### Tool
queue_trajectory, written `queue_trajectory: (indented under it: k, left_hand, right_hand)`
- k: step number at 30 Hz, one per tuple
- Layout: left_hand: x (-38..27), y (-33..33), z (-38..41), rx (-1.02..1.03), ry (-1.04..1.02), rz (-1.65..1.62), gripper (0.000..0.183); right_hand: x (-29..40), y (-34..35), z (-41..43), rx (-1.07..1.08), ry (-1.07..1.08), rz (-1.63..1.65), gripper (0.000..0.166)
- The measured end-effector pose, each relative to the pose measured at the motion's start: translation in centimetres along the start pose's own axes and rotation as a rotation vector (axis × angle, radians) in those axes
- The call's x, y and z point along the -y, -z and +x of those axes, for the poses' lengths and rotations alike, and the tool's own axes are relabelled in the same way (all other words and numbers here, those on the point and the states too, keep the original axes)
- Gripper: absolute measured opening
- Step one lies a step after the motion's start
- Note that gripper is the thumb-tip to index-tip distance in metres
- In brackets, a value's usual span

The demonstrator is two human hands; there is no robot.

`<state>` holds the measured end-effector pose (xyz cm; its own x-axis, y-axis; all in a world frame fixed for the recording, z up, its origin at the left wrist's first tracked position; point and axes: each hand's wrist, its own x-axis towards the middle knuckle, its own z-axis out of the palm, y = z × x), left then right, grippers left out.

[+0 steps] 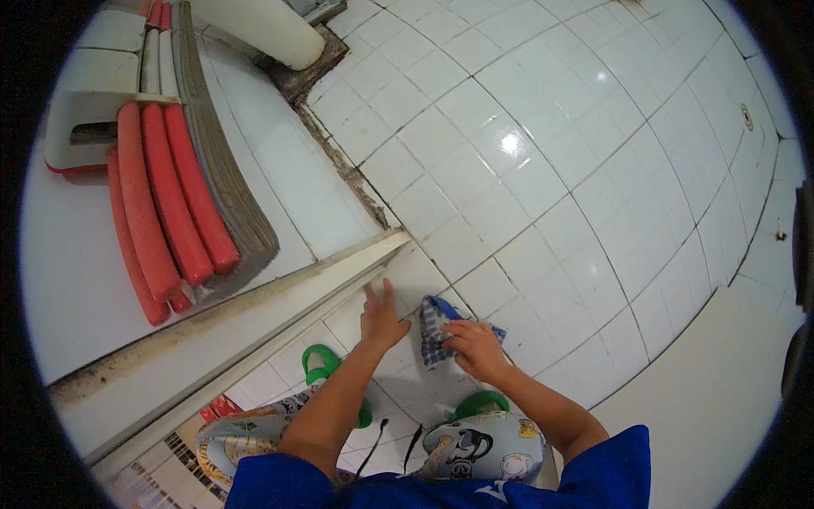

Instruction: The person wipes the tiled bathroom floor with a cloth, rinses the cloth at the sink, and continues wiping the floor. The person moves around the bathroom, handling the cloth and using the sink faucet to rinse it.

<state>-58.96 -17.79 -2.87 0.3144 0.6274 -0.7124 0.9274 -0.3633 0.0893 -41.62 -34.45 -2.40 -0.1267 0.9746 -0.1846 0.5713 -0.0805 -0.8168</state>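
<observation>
A blue-and-white checked cloth (434, 343) with a solid blue part lies bunched against the white tiles in front of me. My right hand (474, 348) is on it, fingers slightly bent; whether they pinch the fabric or only press it does not show. To the left of the cloth, my left hand (381, 321) has its fingers spread and nothing in it. Its fingertips are near the tiles beside the pale frame edge (331, 280).
Red foam-like tubes (172, 210) and a grey-brown strip (222, 159) lie at the left. Behind them, a white pipe (286, 38) meets a dirty corner. A pale panel (674, 394) stands at the lower right. Green clogs (321, 362) are on my feet.
</observation>
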Motion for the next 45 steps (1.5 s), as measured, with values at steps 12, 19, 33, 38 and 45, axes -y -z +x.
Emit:
queue_trajectory:
  k: [12,19,33,38,45]
  left_hand:
    - [2.7,-1.8,-0.3,-0.131,-0.161,-0.260,0.088]
    - [3.3,-2.9,0.6,-0.253,-0.241,-0.201,0.081]
    - [1.6,-0.6,-0.8,-0.432,-0.278,-0.389,0.040]
    - [2.6,-2.4,-1.3,-0.328,-0.318,-0.410,0.047]
    - [1.5,-3.0,-1.9,-0.239,-0.381,-0.291,0.051]
  right_hand:
    - [-15.1,20.2,1.4,-0.809,-0.368,-0.188,0.071]
    - [-8.6,8.5,8.3,-0.576,-0.526,-0.210,0.064]
    - [-2.7,7.9,-17.8,-0.834,-0.702,0.999,0.037]
    - [-20.7,11.8,-28.0,-1.643,-0.900,0.529,0.048]
    - [-22.4,19.9,-11.1,-1.244,-0.735,-0.246,0.054]
